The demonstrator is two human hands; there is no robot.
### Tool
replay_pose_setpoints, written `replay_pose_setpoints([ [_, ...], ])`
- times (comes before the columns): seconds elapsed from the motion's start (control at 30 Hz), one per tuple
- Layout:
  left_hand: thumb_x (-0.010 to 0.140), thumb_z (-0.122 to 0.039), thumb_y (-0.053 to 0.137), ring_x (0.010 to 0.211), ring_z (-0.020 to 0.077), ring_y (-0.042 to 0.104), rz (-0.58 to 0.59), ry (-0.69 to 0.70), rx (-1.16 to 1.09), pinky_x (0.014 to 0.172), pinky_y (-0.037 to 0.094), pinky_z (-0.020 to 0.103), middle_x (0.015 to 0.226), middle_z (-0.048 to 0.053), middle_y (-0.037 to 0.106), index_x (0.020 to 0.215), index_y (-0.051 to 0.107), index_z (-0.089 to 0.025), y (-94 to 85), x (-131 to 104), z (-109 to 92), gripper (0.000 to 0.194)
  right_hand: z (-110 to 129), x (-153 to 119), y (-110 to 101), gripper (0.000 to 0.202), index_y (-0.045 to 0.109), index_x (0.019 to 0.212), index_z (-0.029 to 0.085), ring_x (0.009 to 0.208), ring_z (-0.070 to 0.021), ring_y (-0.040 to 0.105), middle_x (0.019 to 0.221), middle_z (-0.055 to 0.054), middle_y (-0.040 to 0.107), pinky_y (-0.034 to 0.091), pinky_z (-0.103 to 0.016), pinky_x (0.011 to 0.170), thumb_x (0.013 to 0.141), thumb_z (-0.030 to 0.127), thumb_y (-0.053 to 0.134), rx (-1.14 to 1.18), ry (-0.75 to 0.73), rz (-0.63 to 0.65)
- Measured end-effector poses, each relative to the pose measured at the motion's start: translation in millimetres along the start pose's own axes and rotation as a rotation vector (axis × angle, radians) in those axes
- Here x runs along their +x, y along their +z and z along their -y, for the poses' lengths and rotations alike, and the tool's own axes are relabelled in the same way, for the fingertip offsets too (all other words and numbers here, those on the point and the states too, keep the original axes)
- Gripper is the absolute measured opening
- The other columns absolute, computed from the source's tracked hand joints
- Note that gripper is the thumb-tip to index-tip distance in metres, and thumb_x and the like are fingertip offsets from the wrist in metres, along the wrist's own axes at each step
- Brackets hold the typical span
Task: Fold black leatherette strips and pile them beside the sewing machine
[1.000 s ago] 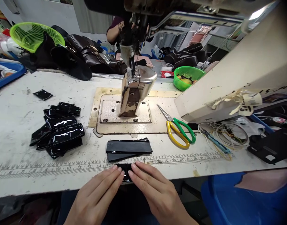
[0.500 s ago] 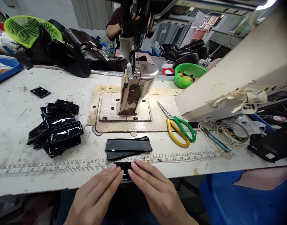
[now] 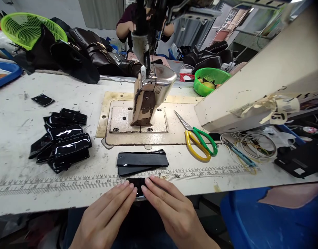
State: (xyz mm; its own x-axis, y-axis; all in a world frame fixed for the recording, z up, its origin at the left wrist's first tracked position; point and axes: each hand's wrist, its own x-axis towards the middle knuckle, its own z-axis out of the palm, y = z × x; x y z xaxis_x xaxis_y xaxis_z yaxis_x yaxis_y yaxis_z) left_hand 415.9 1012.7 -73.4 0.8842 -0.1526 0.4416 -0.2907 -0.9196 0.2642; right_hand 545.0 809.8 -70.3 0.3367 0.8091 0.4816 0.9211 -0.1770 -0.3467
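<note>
A glossy black strip (image 3: 140, 187) lies at the table's front edge, over the printed ruler. My left hand (image 3: 105, 211) presses its fingertips on the strip's left part, fingers together. From the other side, my right hand (image 3: 174, 209) holds the right part in the same way; both thumbs are hidden. Just beyond the hands lies a small stack of flat dark strips (image 3: 142, 162). Further left is a pile of glossy black pieces (image 3: 67, 143), with one single black piece (image 3: 43, 100) behind it.
A sewing machine post (image 3: 148, 97) stands mid-table, its arm (image 3: 242, 76) at right. Scissors (image 3: 196, 138) and a blue cutter (image 3: 240, 155) with loose thread lie right. Behind are a green bowl (image 3: 205, 90), dark boots (image 3: 93, 52), a green basket (image 3: 24, 29) and a person (image 3: 125, 27).
The view has shifted slightly. Both hands keep nearly the same position on the black strip.
</note>
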Motion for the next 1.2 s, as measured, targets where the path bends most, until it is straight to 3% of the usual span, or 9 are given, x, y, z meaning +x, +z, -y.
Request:
replay_pose_setpoints([
  [0.27, 0.097, -0.008, 0.053, 0.141, 0.0224, 0.048, -0.011, 0.026, 0.173, 0.121, 0.037, 0.035, 0.142, 0.013, 0.06, 0.135, 0.059, -0.005, 8.1, 4.8, -10.9, 0.038, 1.5, 0.0, 0.0, 0.036, 0.064, 0.131, 0.011, 0.135, -0.021, 0.055, 0.131, -0.011, 0.069, 0.052, -0.038, 0.111, 0.101, 0.005, 0.045, 0.0, 0.004, 0.016],
  [0.43, 0.098, -0.008, 0.045, 0.14, 0.0252, 0.049, -0.062, 0.034, 0.294, 0.124, 0.028, 0.039, 0.144, 0.016, 0.059, 0.132, 0.061, -0.003, 20.0, 2.2, -18.8, 0.038, 3.5, 1.4, 0.1, 0.034, 0.066, 0.128, 0.009, 0.135, -0.0215, 0.055, 0.132, -0.009, 0.068, 0.051, -0.037, 0.112, 0.102, 0.005, 0.044, -0.014, -0.01, 0.012],
  [0.57, 0.095, -0.006, 0.04, 0.14, 0.0261, 0.048, -0.038, 0.014, 0.369, 0.125, 0.025, 0.042, 0.146, 0.017, 0.056, 0.135, 0.059, -0.003, 26.2, -1.9, -22.6, 0.045, 4.1, 2.2, 0.5, 0.034, 0.065, 0.129, 0.01, 0.134, -0.0202, 0.056, 0.132, -0.009, 0.069, 0.051, -0.035, 0.112, 0.103, 0.006, 0.043, -0.017, 0.0, 0.003],
  [0.8, 0.095, -0.011, 0.041, 0.148, 0.0305, 0.037, -0.028, -0.017, 0.453, 0.127, 0.021, 0.045, 0.149, 0.021, 0.052, 0.136, 0.057, 0.001, 30.1, -2.7, -30.9, 0.045, 2.3, 2.1, -1.9, 0.036, 0.065, 0.13, 0.01, 0.133, -0.0201, 0.057, 0.13, -0.009, 0.069, 0.054, -0.035, 0.11, 0.101, 0.005, 0.044, -0.036, -0.002, 0.014],
  [0.93, 0.098, -0.017, 0.039, 0.15, 0.0327, 0.031, -0.003, -0.013, 0.511, 0.127, 0.018, 0.047, 0.144, 0.02, 0.057, 0.137, 0.056, 0.0, 32.2, -1.3, -33.9, 0.046, 14.1, 2.1, 2.0, 0.038, 0.067, 0.126, 0.009, 0.13, -0.024, 0.06, 0.132, -0.009, 0.068, 0.053, -0.038, 0.111, 0.099, 0.007, 0.041, -0.19, -0.025, 0.018],
  [1.03, 0.098, -0.017, 0.037, 0.15, 0.0326, 0.032, 0.0, -0.006, 0.49, 0.128, 0.017, 0.047, 0.144, 0.019, 0.058, 0.138, 0.056, -0.001, 30.6, -0.6, -33.6, 0.046, 32.0, 0.2, 14.8, 0.039, 0.069, 0.123, 0.007, 0.117, -0.0244, 0.068, 0.13, -0.012, 0.069, 0.05, -0.034, 0.11, 0.101, 0.01, 0.038, -0.398, 0.023, -0.043],
  [1.2, 0.097, -0.011, 0.037, 0.147, 0.0303, 0.038, -0.036, -0.011, 0.408, 0.127, 0.021, 0.045, 0.145, 0.019, 0.057, 0.138, 0.057, -0.002, 30.8, -2.5, -31.6, 0.046, 48.6, -2.4, 31.1, 0.04, 0.071, 0.118, 0.005, 0.11, -0.0264, 0.071, 0.125, -0.017, 0.071, 0.056, -0.033, 0.094, 0.099, 0.011, 0.037, -0.518, 0.072, -0.089],
])
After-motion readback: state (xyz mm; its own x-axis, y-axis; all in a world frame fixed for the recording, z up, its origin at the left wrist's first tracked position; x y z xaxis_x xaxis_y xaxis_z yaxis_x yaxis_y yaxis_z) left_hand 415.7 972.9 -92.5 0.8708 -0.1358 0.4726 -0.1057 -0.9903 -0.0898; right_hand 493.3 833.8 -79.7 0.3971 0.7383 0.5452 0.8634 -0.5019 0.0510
